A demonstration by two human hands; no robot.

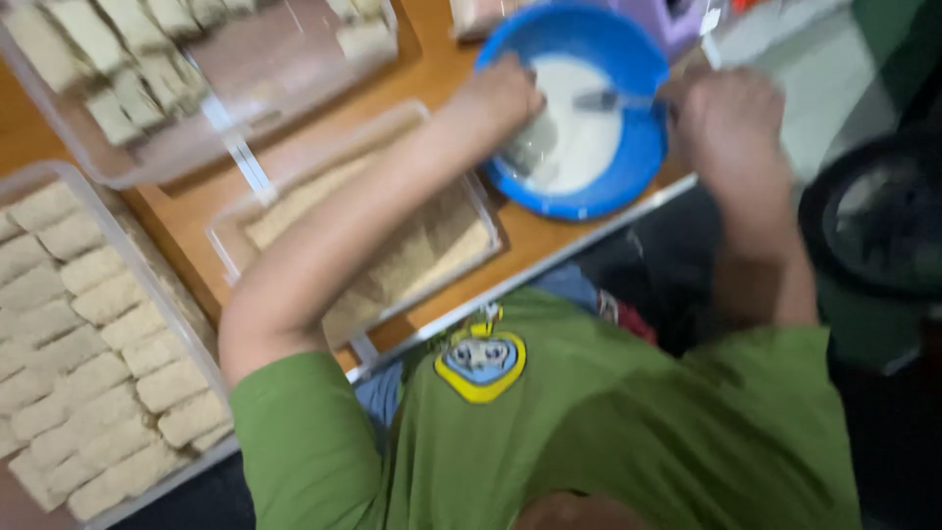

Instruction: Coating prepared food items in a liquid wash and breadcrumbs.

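Note:
A blue bowl [638,157] of white batter stands on the wooden table's near edge. My left hand [496,98] reaches over its left rim with the fingers curled down into the batter, around a pale batter-coated piece [528,149] that is blurred. My right hand [731,123] is at the bowl's right rim, closed on the handle of a grey utensil [601,99] that lies in the batter. My left forearm crosses above a clear tray of brown crumbs [422,245].
A clear tray [147,285] of several crumb-coated blocks sits at the left. Another clear tray [196,147] with pale uncoated blocks is at the top left. A dark round object [873,216] stands off the table at the right. My green shirt fills the foreground.

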